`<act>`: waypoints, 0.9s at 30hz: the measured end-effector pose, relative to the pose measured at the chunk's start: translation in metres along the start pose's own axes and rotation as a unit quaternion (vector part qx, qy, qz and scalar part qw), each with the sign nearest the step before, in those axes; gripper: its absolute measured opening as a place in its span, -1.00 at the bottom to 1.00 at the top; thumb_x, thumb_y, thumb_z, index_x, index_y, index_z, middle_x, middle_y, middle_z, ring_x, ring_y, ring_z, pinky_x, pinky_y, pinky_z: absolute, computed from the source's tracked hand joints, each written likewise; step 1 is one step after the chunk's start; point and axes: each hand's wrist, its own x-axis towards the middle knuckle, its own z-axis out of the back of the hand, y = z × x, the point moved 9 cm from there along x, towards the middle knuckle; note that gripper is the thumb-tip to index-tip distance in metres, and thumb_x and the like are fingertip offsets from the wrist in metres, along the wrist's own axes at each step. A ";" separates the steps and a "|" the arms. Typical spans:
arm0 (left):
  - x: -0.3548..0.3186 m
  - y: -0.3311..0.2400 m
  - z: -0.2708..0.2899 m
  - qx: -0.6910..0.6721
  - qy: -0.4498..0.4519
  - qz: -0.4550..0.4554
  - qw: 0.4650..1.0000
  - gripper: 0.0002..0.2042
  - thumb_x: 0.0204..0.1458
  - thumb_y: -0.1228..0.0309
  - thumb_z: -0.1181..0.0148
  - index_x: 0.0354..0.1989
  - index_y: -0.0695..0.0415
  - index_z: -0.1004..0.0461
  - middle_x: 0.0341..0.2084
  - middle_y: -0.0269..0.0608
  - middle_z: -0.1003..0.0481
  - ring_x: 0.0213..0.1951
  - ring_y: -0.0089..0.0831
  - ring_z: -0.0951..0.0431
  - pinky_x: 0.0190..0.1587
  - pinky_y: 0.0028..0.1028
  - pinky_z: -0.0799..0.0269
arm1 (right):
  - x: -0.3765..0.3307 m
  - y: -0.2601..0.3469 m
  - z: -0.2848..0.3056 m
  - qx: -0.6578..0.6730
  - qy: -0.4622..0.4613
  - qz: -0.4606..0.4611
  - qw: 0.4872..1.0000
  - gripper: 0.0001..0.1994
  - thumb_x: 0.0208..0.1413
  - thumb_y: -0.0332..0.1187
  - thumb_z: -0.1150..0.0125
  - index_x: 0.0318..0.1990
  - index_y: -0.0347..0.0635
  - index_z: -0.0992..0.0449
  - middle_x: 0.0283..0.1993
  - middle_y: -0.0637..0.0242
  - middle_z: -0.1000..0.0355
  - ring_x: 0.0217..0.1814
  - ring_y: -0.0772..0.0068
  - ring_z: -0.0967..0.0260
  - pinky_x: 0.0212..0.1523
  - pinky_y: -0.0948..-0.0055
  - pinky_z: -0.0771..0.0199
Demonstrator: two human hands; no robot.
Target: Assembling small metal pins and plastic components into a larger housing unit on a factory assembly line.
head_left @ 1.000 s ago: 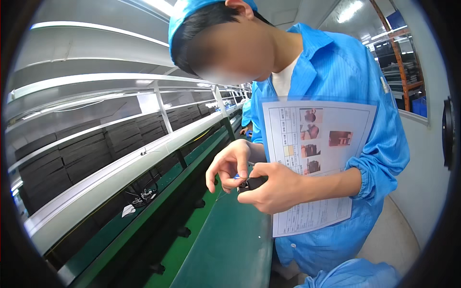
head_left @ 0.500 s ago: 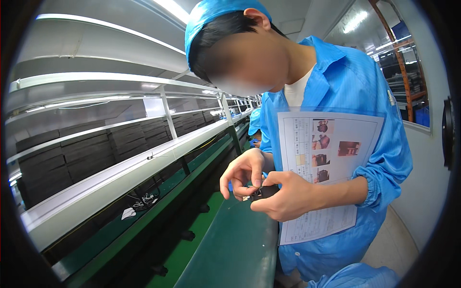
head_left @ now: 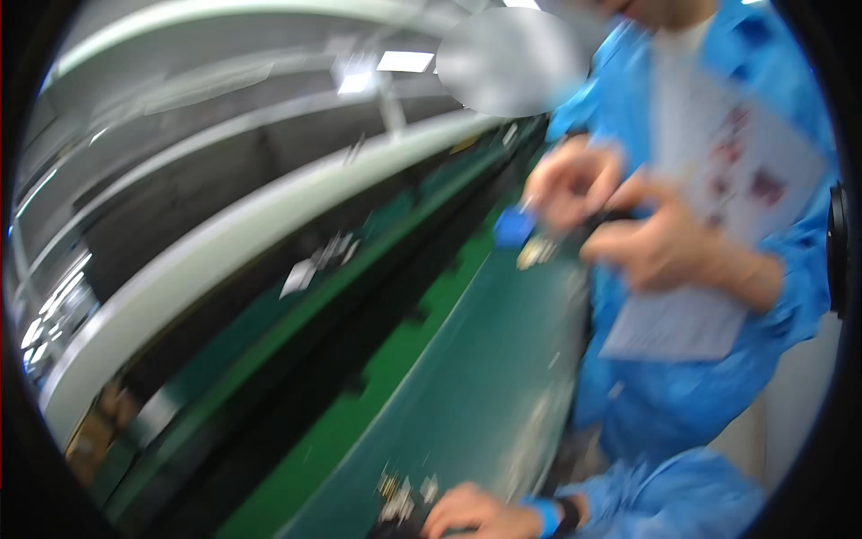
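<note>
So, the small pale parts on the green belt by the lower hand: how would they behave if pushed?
Probably light: the small parts are tiny beside the hand. They look flat, so they would likely slide on the green belt, not roll. Blur hides their stiffness.

I'm looking at a factory assembly line: a long green conveyor belt (head_left: 467,395), white overhead rails (head_left: 224,242), and a co-worker's blue work smock (head_left: 772,81).

Own hand (head_left: 471,514) at lower edge, blue-sleeved forearm, grip state blurred
</note>
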 end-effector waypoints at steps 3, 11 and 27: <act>-0.008 0.002 0.005 -0.092 -0.046 -0.013 0.995 -0.55 -0.06 0.56 -0.15 -0.03 0.17 -0.07 -0.19 0.06 -0.33 -0.21 -0.28 -0.43 -0.11 -0.32 -0.42 | -0.008 0.021 -0.066 0.120 0.021 -0.018 0.992 -0.92 -0.06 -0.37 -0.29 -0.39 -0.09 -0.53 -0.31 0.41 -0.46 -0.24 0.42 -0.38 -0.18 0.42 -0.16; -0.005 -0.018 0.069 -0.103 -0.127 -0.010 0.986 -0.49 -0.09 0.45 -0.24 -0.09 0.15 0.00 -0.17 0.15 -0.35 -0.17 -0.14 -0.47 -0.13 -0.21 -0.50 | 0.007 0.052 -0.127 0.111 0.028 0.032 0.993 -0.89 -0.18 -0.37 -0.28 -0.45 -0.05 -0.48 -0.34 0.51 -0.39 -0.30 0.46 -0.30 -0.24 0.43 -0.09; -0.056 -0.039 0.208 -0.331 -0.368 0.044 0.868 -0.64 0.00 0.43 0.10 0.03 0.09 -0.15 -0.04 -0.01 -0.31 -0.05 -0.17 -0.41 -0.10 -0.09 -0.48 | 0.041 0.130 -0.231 0.347 0.102 0.093 0.928 -0.92 -0.04 -0.43 -0.18 -0.40 -0.16 -0.42 -0.35 0.31 -0.40 -0.29 0.28 -0.35 -0.19 0.36 -0.21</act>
